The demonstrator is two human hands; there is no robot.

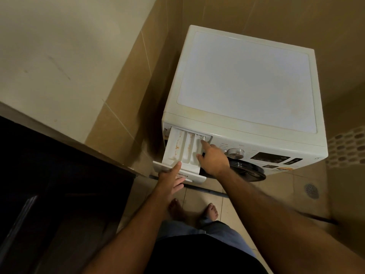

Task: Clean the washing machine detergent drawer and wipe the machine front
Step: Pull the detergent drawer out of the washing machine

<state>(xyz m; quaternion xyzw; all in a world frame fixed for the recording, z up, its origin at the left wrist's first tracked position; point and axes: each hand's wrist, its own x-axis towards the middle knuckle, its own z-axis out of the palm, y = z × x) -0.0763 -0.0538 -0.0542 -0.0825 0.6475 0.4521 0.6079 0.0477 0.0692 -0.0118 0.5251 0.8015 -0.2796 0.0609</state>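
White, stiff, likely light plastic detergent drawer [180, 153], pulled far out: left hand [171, 179] gripping its front panel, right hand [212, 159] fingertip-pressing inside the rightmost compartment.

A white plastic washing machine [246, 76] with a smooth, faintly glossy top, yellowed along its front edge; its pulled-out detergent drawer [181, 151] is matt white plastic streaked with rusty brown stains. The control knob [235, 153] looks like brushed metal, beside a glossy black display panel [271, 157] and a dark, shiny door rim [247, 171]. Smooth beige tiles cover the wall [126, 99] and floor [201, 198], a metal drain grate [311, 190] set into the floor; a dark, glossy wood-look cabinet [49, 184] stands at left
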